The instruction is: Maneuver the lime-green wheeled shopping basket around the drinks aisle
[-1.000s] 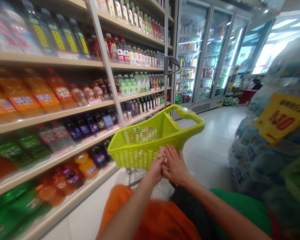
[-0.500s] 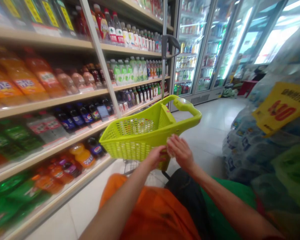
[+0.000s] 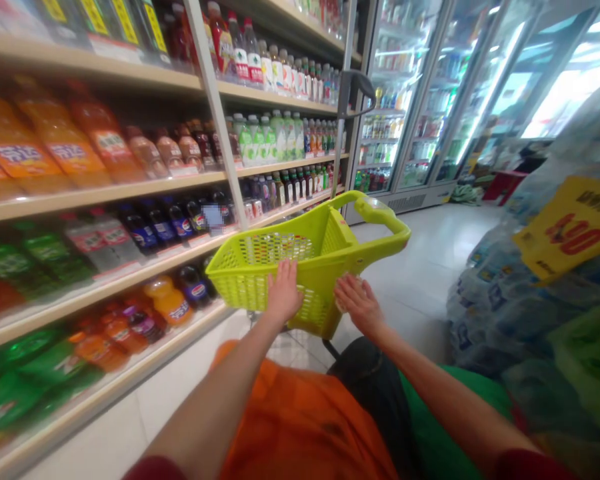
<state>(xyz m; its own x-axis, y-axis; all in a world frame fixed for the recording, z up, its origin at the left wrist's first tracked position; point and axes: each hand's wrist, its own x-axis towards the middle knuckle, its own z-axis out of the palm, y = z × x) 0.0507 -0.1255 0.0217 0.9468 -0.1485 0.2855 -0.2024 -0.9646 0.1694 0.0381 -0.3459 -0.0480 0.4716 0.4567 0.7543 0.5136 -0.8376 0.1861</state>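
Observation:
A lime-green plastic shopping cart [image 3: 325,293] with a perforated basket stands in front of me. Its looped handle points right. My left hand [image 3: 284,293] reaches up against the near side of the basket, fingers stretched out, the tips close to the rim; whether it presses on the plastic I cannot tell. At the handle end of that side is my right hand [image 3: 361,308], its fingers together and bent over a small pale crumpled wad [image 3: 341,305]. Most of this wad is hidden by the fingers, so its kind is unclear.
Drink shelves [image 3: 110,193] packed with bottles run along the left. Glass-door refrigerators [image 3: 395,113] stand behind the cart. Stacked, plastic-wrapped packs [image 3: 500,300] with a yellow price sign [image 3: 570,227] rise on the right. A dark-handled metal pole [image 3: 347,93] is beyond the cart.
My left hand has moved left and up from beside the right hand, and its fingers have stretched out on the basket side. The right hand stays near the same spot. The view has shifted slightly.

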